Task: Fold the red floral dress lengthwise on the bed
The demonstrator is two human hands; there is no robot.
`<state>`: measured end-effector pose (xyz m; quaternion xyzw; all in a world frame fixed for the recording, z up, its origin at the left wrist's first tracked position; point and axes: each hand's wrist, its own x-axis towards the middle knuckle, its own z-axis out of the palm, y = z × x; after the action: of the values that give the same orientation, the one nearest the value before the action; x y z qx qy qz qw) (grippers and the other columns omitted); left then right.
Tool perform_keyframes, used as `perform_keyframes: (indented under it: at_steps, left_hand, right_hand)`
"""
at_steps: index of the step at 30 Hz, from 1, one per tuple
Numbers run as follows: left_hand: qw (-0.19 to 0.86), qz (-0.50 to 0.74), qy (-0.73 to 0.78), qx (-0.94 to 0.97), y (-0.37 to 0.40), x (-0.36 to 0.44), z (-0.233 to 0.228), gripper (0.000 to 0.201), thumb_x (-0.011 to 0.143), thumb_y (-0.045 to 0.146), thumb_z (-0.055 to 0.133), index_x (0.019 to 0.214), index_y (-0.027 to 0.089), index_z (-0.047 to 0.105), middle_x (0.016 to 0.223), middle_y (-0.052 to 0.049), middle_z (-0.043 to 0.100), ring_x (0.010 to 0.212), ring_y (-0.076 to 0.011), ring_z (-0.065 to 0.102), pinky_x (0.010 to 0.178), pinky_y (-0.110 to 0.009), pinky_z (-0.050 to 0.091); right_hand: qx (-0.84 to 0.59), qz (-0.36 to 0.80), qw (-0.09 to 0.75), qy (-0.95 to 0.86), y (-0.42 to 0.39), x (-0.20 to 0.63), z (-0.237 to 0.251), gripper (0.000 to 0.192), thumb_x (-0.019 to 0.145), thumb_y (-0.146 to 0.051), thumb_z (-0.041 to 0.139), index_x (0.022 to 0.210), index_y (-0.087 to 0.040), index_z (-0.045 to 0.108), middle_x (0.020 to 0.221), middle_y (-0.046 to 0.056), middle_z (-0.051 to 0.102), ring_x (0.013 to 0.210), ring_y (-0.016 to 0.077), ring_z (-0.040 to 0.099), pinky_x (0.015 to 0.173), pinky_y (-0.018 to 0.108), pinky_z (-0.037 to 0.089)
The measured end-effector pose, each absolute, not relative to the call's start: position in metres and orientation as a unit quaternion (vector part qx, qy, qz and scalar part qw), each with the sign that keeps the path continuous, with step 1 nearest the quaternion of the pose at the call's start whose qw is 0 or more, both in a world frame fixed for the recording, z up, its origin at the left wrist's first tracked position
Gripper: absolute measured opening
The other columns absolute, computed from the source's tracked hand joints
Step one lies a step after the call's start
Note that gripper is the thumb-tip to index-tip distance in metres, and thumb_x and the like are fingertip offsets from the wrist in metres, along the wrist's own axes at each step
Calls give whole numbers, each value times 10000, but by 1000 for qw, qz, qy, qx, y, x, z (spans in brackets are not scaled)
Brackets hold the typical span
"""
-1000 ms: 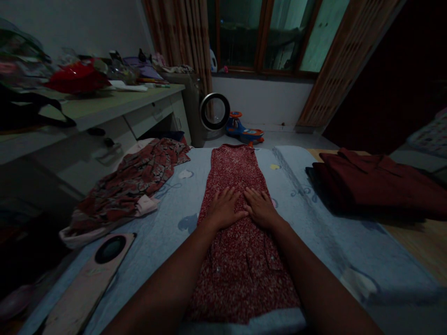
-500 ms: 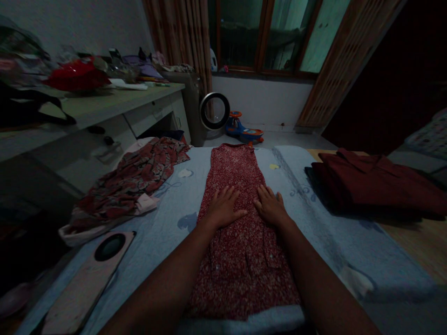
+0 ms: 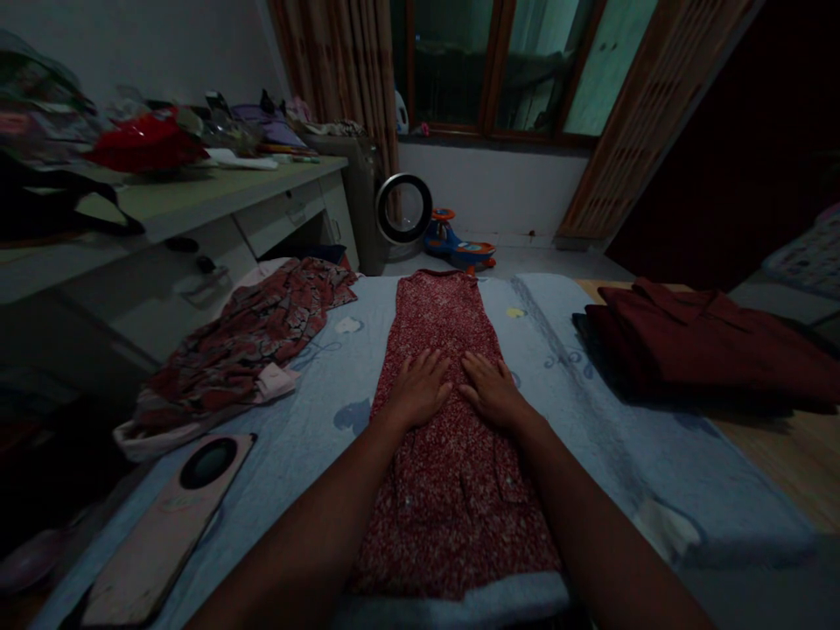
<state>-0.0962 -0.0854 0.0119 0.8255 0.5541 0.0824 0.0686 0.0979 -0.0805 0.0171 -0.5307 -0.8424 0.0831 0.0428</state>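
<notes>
Red speckled dress (image 3: 452, 455) lies flat on a pale blue blanket (image 3: 591, 411) on the bed, its long axis running from the lower centre of the frame up toward the centre, directly under both hands. Left hand (image 3: 415, 388) and right hand (image 3: 493, 391) rest side by side on its middle, palms down, fingers spread and flat, gripping nothing, each equally close to the cloth. A crumpled patterned garment (image 3: 249, 341) lies at left centre, a pink board with a dark oval opening (image 3: 171, 525) at lower left, folded maroon clothing (image 3: 709, 346) at right; none overlaps the dress.
</notes>
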Motion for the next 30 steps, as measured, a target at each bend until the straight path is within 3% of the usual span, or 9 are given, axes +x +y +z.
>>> perform_keyframes:
  at_steps: [8,14,19,23,30]
  left_hand:
    - [71,82,554,826,-85,-96,11,562,998,450,340,1520,241,353,1637,-52,266,1522,-268,182,1222,-529,157]
    - [63,82,551,828,-84,-97,9,563,999,436,342,1519,223,359,1639,-56,258,1520,-272,187,1218,-536,173]
    - [61,76,550,829,-84,-96,12,543,1010,391,319,1524,220,351,1630,-49,281,1518,-263,196,1216,-538,184]
    - [62,75,551,829,-85,-96,13,532,1007,351,324,1524,228,353,1632,-44,277,1520,-258,195,1217,-532,189]
    - [62,72,562,822,-82,-101,12,554,1012,354,320,1545,202,306,1637,-64,258,1517,-245,211,1219,-527,188]
  right_hand:
    - [-618,80,31,-782,-68,124,18,545,1024,-385,340,1537,-203,323,1634,95,243,1511,279,194,1176,624,165]
    - [-623,54,95,-775,-78,121,29,543,985,-260,375,1520,-169,345,1630,116,252,1507,273,210,1186,591,193]
    - [-512,69,115,-848,-108,93,28,576,991,-321,385,1529,-123,335,1619,124,275,1508,239,213,1220,497,189]
    - [-500,63,111,-857,-117,83,13,619,994,-403,417,1516,-74,357,1602,172,299,1496,265,250,1211,464,240]
    - [-500,43,88,-860,-116,85,3,634,1014,-454,364,1519,-70,361,1611,149,282,1502,284,226,1213,454,236]
